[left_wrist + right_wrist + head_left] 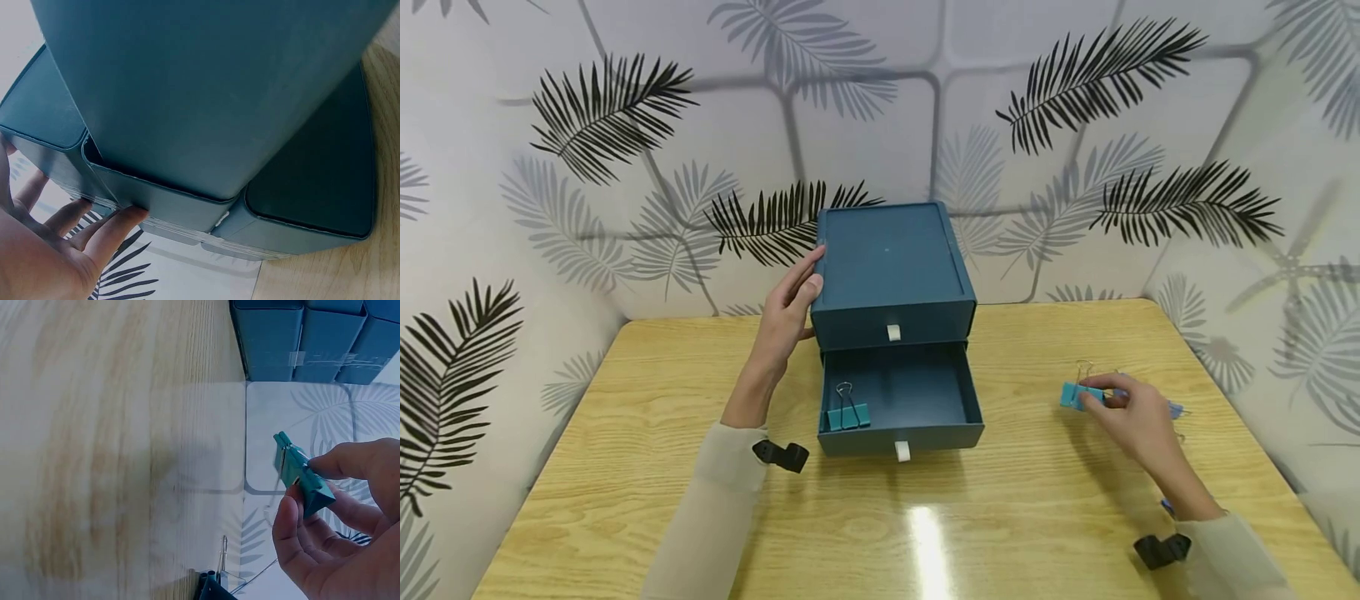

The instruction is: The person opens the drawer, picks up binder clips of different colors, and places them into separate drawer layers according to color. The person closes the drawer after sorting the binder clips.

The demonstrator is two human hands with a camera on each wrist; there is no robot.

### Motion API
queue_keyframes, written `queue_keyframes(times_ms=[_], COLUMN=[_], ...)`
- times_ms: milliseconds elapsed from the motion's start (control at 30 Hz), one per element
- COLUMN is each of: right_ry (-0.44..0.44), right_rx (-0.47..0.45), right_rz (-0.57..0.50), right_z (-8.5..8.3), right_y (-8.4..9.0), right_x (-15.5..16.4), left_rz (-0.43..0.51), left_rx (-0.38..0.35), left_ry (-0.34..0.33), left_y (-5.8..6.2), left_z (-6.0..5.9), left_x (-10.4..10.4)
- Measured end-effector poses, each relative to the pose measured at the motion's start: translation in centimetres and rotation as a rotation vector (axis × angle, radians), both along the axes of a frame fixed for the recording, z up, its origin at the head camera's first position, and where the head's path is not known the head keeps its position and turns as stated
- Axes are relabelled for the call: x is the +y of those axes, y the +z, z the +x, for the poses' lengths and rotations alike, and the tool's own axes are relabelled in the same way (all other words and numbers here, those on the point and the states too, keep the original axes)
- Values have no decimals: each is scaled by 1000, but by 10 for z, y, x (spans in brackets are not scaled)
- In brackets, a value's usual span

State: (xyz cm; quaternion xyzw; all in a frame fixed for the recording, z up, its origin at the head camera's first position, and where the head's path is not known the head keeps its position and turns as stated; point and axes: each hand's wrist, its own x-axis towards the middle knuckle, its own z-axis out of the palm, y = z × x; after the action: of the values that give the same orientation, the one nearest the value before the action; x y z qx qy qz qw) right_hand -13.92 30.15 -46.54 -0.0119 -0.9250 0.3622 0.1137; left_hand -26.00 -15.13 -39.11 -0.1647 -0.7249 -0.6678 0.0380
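Observation:
A dark blue drawer cabinet (891, 258) stands at the back of the table. One drawer (917, 383) below its top one is pulled out, and a teal binder clip (848, 417) lies in that drawer's front left corner. My left hand (786, 308) rests against the cabinet's left side; in the left wrist view its fairly straight fingers (115, 234) touch the wall. Over the table's right part, my right hand (1138, 417) pinches another teal binder clip (1081, 396) between thumb and fingers. That clip (303, 475) shows in the right wrist view, held above the wood.
Several bluish clips lie on the table behind and around my right hand, one blue clip (1175, 410) partly showing; the hand and arm cover much of them. A dark clip (212, 586) sits at the right wrist view's bottom edge. A leaf-patterned wall (985, 183) stands behind.

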Motion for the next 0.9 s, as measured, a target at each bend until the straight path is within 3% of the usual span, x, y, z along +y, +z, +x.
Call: queue_keyframes(times_ms=[900], right_ry=[70], right_rx=[129], right_rz=[-210], right_z=[14], right_y=[19], right_x=[-22], left_rz=[1], left_rx=[2], left_ry=[7], left_y=[0], left_z=[1], left_x=[1])
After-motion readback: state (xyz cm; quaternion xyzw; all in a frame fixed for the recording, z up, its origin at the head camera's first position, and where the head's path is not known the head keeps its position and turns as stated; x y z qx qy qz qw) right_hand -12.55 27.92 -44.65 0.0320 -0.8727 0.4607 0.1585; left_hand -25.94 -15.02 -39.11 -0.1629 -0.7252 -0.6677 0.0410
